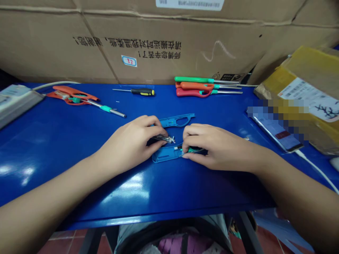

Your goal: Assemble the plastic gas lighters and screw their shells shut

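My left hand [140,139] is closed on a slim, dark see-through lighter tank [167,139] with a small white fitting at its tip. Below that tank lies one blue lighter shell half [166,156], its inner side up. My right hand [203,144] pinches at small parts at the right end of this half, where bits of white, black and green [193,150] show. What exactly sits between those fingertips is hidden. Behind both hands rests the other blue shell half [176,121], with an oval trigger opening, partly covered by my left fingers.
A black and yellow screwdriver [143,92] lies at the back. Left of it is an opened orange lighter [79,97]; right are several stacked long lighters [196,85]. A phone [278,130] with a cable and a taped box [309,91] stand right. A large cardboard box [148,67] walls the back.
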`<state>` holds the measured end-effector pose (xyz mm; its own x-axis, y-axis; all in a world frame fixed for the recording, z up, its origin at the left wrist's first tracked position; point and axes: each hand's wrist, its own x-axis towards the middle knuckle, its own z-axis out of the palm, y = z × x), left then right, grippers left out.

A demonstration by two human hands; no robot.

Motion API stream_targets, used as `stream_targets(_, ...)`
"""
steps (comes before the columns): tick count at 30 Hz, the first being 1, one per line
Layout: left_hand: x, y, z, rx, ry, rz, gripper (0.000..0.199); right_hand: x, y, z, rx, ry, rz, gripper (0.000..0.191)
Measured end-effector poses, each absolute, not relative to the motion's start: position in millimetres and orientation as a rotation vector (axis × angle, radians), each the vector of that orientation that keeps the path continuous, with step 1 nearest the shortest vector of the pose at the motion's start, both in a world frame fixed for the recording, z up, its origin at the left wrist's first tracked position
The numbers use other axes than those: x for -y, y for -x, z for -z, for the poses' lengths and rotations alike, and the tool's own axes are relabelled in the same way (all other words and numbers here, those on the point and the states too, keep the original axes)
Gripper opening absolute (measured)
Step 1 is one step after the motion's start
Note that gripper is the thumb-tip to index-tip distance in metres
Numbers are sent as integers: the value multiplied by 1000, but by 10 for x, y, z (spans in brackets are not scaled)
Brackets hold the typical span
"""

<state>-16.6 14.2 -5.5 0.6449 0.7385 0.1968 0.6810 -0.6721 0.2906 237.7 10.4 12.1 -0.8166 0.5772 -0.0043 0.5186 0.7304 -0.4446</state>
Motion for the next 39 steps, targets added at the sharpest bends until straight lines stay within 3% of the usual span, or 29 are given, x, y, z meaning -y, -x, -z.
stream_targets(5,-109,156,45,-1223,-2640,-364,13,-104,-2366,-107,2755,927,-670,8)
stream_targets(12,-9,124,-18,-1247,-2719,-620,26,-109,-2304,-24,2632,1062,-679,6)
stream_targets(25,72,39,-45,-1231,-2544,-734,26,-101,-2302,-27,2591,1033,-657,8)
stream_targets(31,96,32,-14,-1227,-2347,-756,44,-102,-2290,-29,2570,1066,-668,8)
stream_targets(39,73,0,29,-1280,-2373,-736,27,-90,-2278,-29,2504,1128,-759,6)
